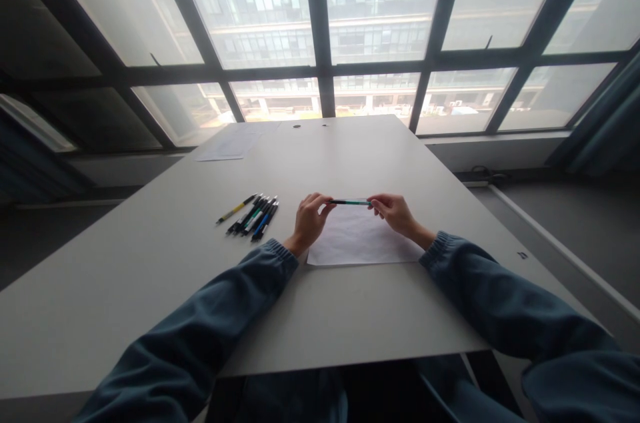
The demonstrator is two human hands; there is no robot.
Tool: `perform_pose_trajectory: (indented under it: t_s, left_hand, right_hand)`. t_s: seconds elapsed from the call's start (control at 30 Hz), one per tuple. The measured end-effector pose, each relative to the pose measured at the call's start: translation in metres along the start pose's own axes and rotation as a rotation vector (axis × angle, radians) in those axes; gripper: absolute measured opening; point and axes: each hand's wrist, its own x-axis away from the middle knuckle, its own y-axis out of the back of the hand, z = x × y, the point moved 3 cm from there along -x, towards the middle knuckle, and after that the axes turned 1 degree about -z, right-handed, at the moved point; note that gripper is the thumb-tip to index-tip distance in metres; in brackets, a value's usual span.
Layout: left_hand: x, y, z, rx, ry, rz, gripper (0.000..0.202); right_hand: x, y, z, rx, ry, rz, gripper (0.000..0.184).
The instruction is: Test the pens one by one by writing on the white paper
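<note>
A slim pen [350,202], dark at one end and green toward the other, is held level between my two hands. My left hand [311,218] pinches its dark left end. At the right end, the fingertips of my right hand [393,213] are closed on it. Beneath the hands lies a white sheet of paper [363,240], flat on the table. Left of my left hand, several pens [254,216] rest in a loose bunch, mostly black with green and blue parts. A yellow pen [236,208] lies at the bunch's left edge.
The white table [320,316] stretches away toward large framed windows. More paper [229,144] lies at its far left. Two small dark spots [297,126] show near the far edge. A dark cable [487,173] is on the floor at the right, beyond the table.
</note>
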Motion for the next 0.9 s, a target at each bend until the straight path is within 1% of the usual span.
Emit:
perform_pose_trajectory:
  t_s: [0.07, 0.17, 0.27, 0.33, 0.4, 0.43, 0.5, 0.6, 0.67, 0.73, 0.8, 0.83, 0.9]
  left_hand:
    - [0.0, 0.001, 0.0, -0.025, 0.01, -0.003, 0.02]
    - [0.0, 0.004, -0.002, -0.052, 0.018, -0.006, 0.02]
    - [-0.001, 0.005, -0.003, -0.035, -0.01, -0.03, 0.019]
    - [-0.001, 0.004, -0.003, 0.002, -0.016, -0.059, 0.024]
    - [-0.001, 0.003, 0.0, 0.052, 0.003, -0.089, 0.035]
    - [-0.001, 0.002, 0.001, 0.079, 0.014, -0.101, 0.037]
    - [-0.001, 0.0, 0.001, 0.123, 0.021, -0.116, 0.031]
    - [-0.002, -0.001, 0.0, 0.148, 0.009, -0.12, 0.023]
    - [-0.002, -0.002, -0.001, 0.136, 0.0, -0.098, 0.02]
    - [-0.002, -0.004, -0.001, 0.109, -0.008, -0.032, 0.017]
    - [-0.001, -0.008, 0.0, 0.076, -0.017, 0.067, 0.016]
    - [0.0, -0.01, 0.001, 0.06, -0.023, 0.119, 0.016]
    - [0.002, -0.015, 0.003, 0.031, -0.036, 0.212, 0.021]
  right_hand:
    - [0.0, 0.001, 0.0, 0.148, 0.082, 0.032, 0.03]
    - [0.002, 0.0, 0.006, 0.329, 0.209, 0.107, 0.022]
    - [0.006, 0.0, 0.015, 0.485, 0.331, 0.157, 0.019]
    - [0.005, 0.003, 0.018, 0.589, 0.37, 0.14, 0.019]
    - [0.0, 0.011, 0.019, 0.68, 0.376, 0.068, 0.018]
    - [-0.004, 0.017, 0.018, 0.715, 0.368, 0.018, 0.019]
    - [-0.014, 0.033, 0.015, 0.767, 0.344, -0.1, 0.02]
    - [-0.031, 0.064, 0.007, 0.834, 0.281, -0.296, 0.021]
    - [-0.041, 0.087, 0.0, 0.889, 0.221, -0.422, 0.024]
    - [-0.05, 0.107, -0.008, 0.945, 0.126, -0.507, 0.025]
    - [-0.057, 0.122, -0.017, 0.998, 0.008, -0.566, 0.025]
    - [-0.059, 0.128, -0.021, 1.018, -0.06, -0.589, 0.025]
    - [-0.064, 0.134, -0.03, 1.047, -0.188, -0.588, 0.025]
